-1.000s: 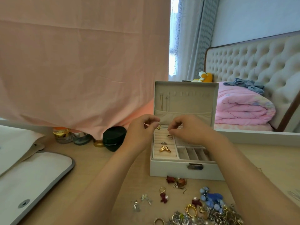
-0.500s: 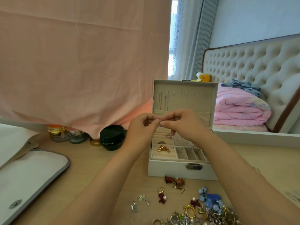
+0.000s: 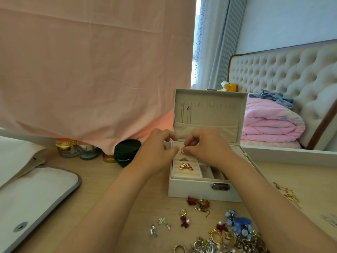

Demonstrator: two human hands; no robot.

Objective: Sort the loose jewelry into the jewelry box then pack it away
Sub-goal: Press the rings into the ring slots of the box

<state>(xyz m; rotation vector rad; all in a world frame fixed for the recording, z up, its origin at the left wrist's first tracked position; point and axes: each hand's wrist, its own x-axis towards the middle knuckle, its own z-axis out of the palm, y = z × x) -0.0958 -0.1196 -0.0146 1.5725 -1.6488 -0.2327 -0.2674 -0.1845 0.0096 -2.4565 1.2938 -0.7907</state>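
While the right hand (image 3: 207,147) pinches a small gold ring (image 3: 182,150) between thumb and forefinger, the left hand (image 3: 156,150) sits curled just beside it. Whether its thumb touches the ring cannot be told.

Ring is held over the far end of the ring rolls (image 3: 184,173) in the open jewelry box (image 3: 200,191).

Step, as judged: seating one ring; sorting is at an early stage, since a large loose jewelry pile (image 3: 228,240) lies on the table (image 3: 109,179).

Next move calls for pressing the band into a free slot beyond the silver ring (image 3: 183,159) and butterfly ring (image 3: 186,166).

Room: upright lid (image 3: 209,114) close behind the knuckles; box wall at left; divided compartments (image 3: 213,173) at right. Approach from above is open.
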